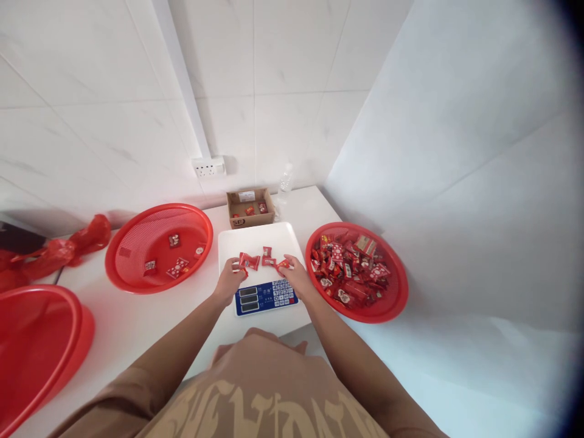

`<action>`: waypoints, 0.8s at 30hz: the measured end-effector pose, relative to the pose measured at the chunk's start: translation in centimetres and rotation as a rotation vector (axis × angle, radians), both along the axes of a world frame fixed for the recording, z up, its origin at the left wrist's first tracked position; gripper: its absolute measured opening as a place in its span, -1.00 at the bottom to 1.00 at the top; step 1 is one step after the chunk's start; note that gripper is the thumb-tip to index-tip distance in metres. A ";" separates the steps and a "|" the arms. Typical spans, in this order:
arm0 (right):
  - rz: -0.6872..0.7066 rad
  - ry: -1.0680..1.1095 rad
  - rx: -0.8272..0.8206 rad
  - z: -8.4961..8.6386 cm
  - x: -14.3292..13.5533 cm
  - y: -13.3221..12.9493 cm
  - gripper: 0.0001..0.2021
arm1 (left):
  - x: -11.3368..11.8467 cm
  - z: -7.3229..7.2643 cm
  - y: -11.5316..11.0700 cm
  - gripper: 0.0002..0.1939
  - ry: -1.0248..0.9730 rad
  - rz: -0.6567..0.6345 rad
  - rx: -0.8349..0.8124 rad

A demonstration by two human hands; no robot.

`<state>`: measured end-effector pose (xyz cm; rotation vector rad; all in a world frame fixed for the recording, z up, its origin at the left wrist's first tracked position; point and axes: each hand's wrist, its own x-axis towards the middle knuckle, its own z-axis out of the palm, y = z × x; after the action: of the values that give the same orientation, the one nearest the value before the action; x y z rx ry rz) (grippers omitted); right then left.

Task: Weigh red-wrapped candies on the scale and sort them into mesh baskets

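Both hands on the white scale platform point(260, 240): left hand point(229, 281) pinching a red candy point(249, 261), right hand point(296, 275) closed on another candy point(283, 264). Best to lift gently, avoid pressing the platform, keep loose candies point(267, 251) from sliding off.

Large white tiles with faint grey veining cover the walls point(91, 91), which meet in a corner just right of the frame's centre. The right wall point(456, 121) fills the upper right of the frame, smooth and evenly lit. A pale vertical strip point(180, 73) runs down from the top edge to a white socket point(208, 166) left of centre. Below, the white bench point(137, 316) crosses the lower left of the frame. Soft daylight; shadows stay faint.
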<state>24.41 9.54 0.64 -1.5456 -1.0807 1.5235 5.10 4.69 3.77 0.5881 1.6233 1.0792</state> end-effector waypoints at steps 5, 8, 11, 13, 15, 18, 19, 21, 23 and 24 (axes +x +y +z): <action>0.036 -0.008 0.018 -0.4 -0.1 0.3 -0.41 | 1.6 0.1 0.4 -0.60 0.100 -0.249 0.129; 0.053 -0.038 0.065 -0.3 -0.1 0.1 -0.44 | 2.1 0.2 1.0 -0.60 0.214 -0.343 0.224; 0.036 -0.061 0.080 -0.3 0.2 -0.1 -0.45 | 2.1 0.2 1.4 -0.62 0.280 -0.318 0.247; 0.018 -0.063 0.082 -0.4 0.6 -0.3 -0.45 | 1.8 0.1 1.4 -0.66 0.308 -0.281 0.237; 0.001 -0.038 0.090 -0.5 1.3 -0.5 -0.46 | 1.4 0.0 1.2 -0.72 0.335 -0.244 0.225; -0.045 -0.043 0.154 -0.3 3.0 -1.1 -0.54 | 0.4 -0.1 0.6 -0.77 0.362 -0.214 0.214; -0.069 -0.086 0.189 -0.2 3.9 -1.4 -0.57 | 0.0 0.0 0.3 -0.77 0.368 -0.210 0.214; -0.119 -0.227 0.264 -0.2 6.0 -1.9 -0.61 | -0.8 0.0 -0.1 -0.78 0.394 -0.210 0.233; -0.168 -0.384 0.333 -0.3 8.4 -2.4 -0.63 | -1.3 -0.1 -0.4 -0.78 0.452 -0.243 0.289; -0.185 -0.455 0.362 -0.5 9.5 -2.6 -0.64 | -1.4 -0.2 -0.4 -0.77 0.495 -0.278 0.327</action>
<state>33.95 6.92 0.13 -1.7105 -1.3325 0.8118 3.66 4.32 3.60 1.3428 1.7162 1.0465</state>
